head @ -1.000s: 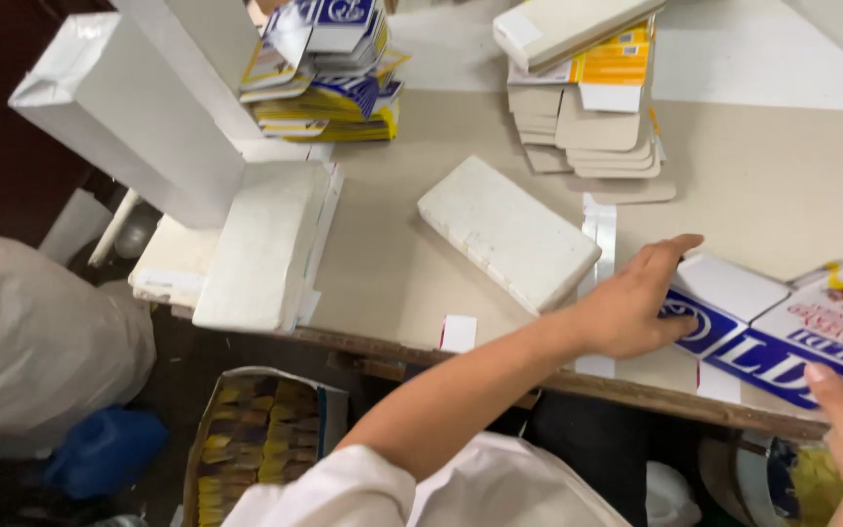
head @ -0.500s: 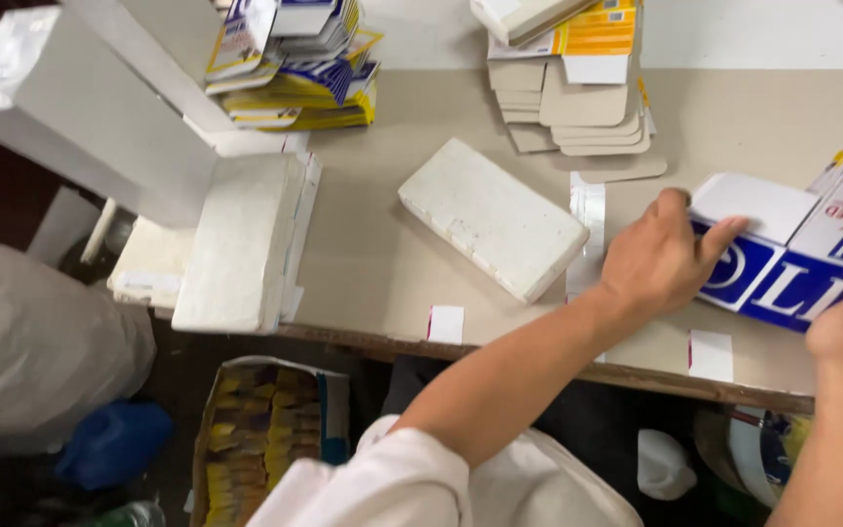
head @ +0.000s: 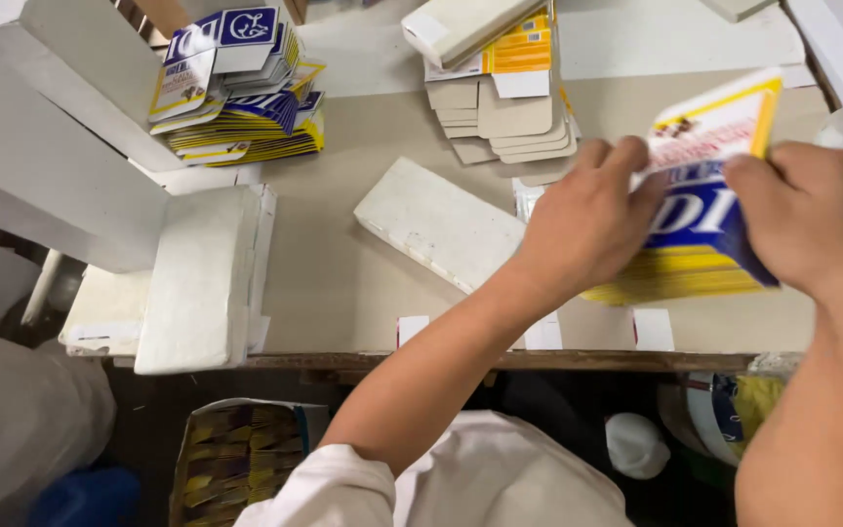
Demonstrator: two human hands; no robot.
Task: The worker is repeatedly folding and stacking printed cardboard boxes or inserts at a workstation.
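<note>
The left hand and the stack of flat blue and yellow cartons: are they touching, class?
Touching. The head view shows the left hand with its fingers laid over the near edge of the stack of flat cartons, no gap between them.

The light is bright and even, and it seems to come from above. The counter [head: 343,283] shows only soft, faint shadows beside the white blocks [head: 197,278]. Below the counter edge the space is dim. The right hand [head: 817,229] is slightly blurred, and the left hand [head: 587,220] is sharper. The white box [head: 51,185] at the left edge looks stretched.
</note>
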